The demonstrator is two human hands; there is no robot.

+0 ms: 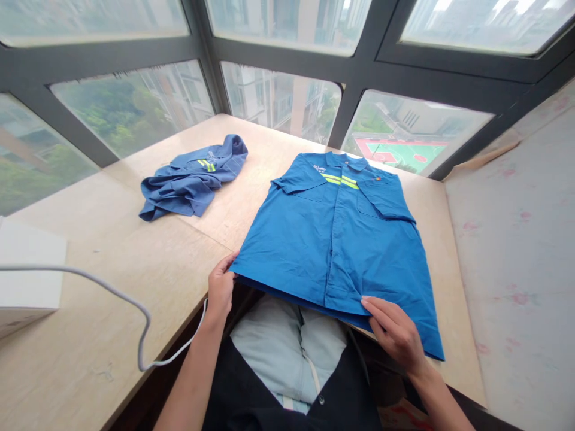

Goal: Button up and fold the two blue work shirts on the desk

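Observation:
A blue short-sleeved work shirt (296, 233) lies front side up, its collar toward the window and its hem toward me. Yellow-green stripes cross its chest, and both sleeves are folded in over the front. At the hem's left corner, my left hand (221, 286) pinches the cloth. My right hand (395, 329) grips the hem right of the button placket, fingers on top and thumb underneath. Between my hands the hem hangs slightly over the table edge, with the back layer showing below the front one.
A second, crumpled blue garment (188, 179) with yellow-green stripes lies at the back left of the wooden surface (148, 263). A white box (29, 269) stands at the far left, and a grey-white cable (121, 294) loops near my left forearm. Windows and a papered wall (516, 257) enclose the surface.

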